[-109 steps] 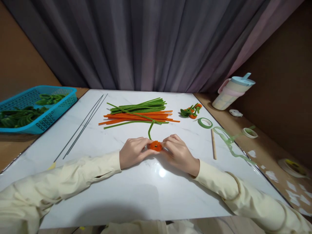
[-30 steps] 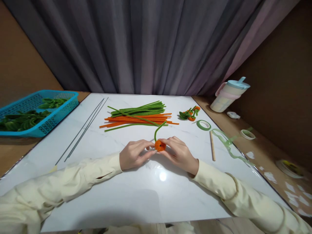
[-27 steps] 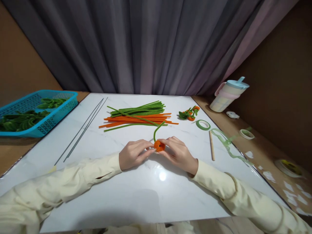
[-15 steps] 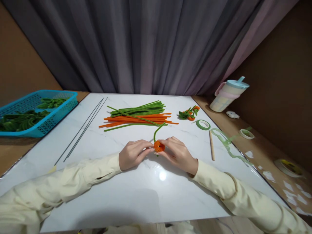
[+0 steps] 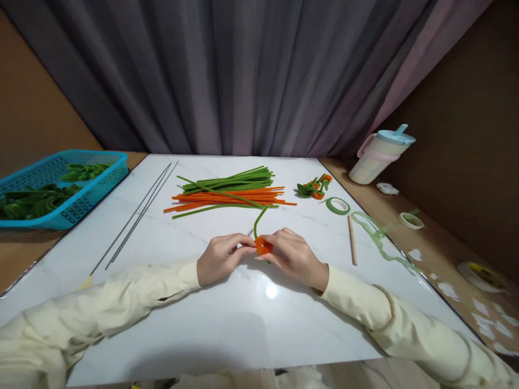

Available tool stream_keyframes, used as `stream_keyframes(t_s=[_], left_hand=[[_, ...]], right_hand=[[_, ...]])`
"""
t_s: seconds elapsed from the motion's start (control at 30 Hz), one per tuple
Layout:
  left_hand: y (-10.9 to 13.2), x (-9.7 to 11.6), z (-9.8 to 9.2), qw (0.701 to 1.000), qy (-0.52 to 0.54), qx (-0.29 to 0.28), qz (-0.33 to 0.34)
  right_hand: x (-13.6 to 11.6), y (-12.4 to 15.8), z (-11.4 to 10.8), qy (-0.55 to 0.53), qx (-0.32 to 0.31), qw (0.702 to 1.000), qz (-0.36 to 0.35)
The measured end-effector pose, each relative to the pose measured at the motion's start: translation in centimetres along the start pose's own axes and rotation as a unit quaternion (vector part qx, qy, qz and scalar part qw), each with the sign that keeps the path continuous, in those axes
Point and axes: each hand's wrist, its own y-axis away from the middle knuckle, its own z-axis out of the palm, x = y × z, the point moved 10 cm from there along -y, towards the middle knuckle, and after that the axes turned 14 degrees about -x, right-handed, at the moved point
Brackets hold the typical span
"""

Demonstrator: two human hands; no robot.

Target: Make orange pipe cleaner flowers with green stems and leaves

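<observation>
Between my two hands is a small orange pipe-cleaner flower (image 5: 264, 246), ring-shaped with a pale gap at its centre. A green pipe-cleaner stem (image 5: 258, 220) rises from it and bends to the upper right. My left hand (image 5: 226, 258) pinches the flower's left edge with thumb and forefinger. From the other side, my right hand (image 5: 295, 256) grips it, fingers curled. Beyond them lie orange pipe cleaners (image 5: 231, 199) and a bundle of green pipe cleaners (image 5: 235, 181). Finished-looking orange and green pieces (image 5: 316, 187) sit in a small heap to the right.
A blue basket (image 5: 87, 194) with green leaf shapes stands at the left. Thin dark wires (image 5: 140, 219) lie near it. On the right are green tape (image 5: 338, 206), a wooden stick (image 5: 352, 241), a tumbler (image 5: 375, 159) and paper scraps (image 5: 448, 291) along the brown surface.
The orange flower has turned slightly between my fingers and opened a little wider, its centre showing lighter. Its green stem has shifted slightly left. My hands keep nearly the same place.
</observation>
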Motion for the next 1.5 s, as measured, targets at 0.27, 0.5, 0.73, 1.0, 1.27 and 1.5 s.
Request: stream_keyframes(t_s=[0.27,0.5,0.73,1.0,1.27,1.5], left_hand=[[0.5,1.3,0.5,0.991,-0.086,-0.016,0.1],[0.7,1.5,0.8,0.987,-0.109,-0.02,0.117],[0.9,1.6,0.3,0.984,-0.113,-0.004,0.134],[1.1,1.7,0.6,0.982,-0.103,-0.023,0.155],[1.0,1.8,0.1,0.986,-0.073,0.001,0.153],[1.1,2.0,-0.2,0.983,-0.067,0.015,0.173]], right_hand=[[-0.6,-0.2,0.1,-0.015,-0.007,1.0,-0.025],[-0.7,-0.3,0.1,-0.023,-0.012,0.999,-0.029],[0.7,-0.5,0.2,-0.086,-0.035,0.996,0.015],[0.1,-0.4,-0.3,-0.051,-0.007,0.999,-0.012],[0.2,-0.4,-1.0,-0.048,0.008,0.999,-0.013],[-1.1,-0.2,-1.6,0.005,0.004,0.997,-0.078]])
